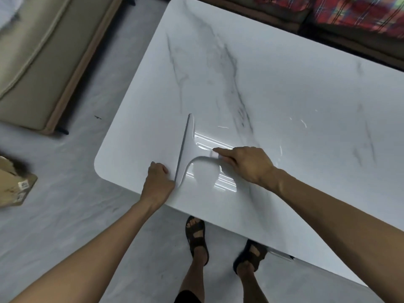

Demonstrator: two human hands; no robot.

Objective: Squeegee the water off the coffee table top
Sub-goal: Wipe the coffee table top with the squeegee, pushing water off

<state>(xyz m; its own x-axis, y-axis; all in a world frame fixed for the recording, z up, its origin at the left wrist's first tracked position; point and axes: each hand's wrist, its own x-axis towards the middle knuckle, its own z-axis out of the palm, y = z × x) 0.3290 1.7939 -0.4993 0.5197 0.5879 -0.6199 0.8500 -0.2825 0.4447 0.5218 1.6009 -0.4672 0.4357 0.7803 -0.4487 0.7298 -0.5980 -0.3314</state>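
Head view: a stroke looks under way near the table (284,73) corner. Right hand (247,165) wraps the squeegee (185,147) handle, blade edge down on the marble. Left hand (158,178) sits curled at the blade's near end, grip unclear. Next, I reckon: even pressure, drive water off the edge, then catch the glinting streaks (303,123) further right.

white marble-look coffee table (284,84), white squeegee (188,145) on top

home living room: sofa (32,62), marble coffee table (284,95)
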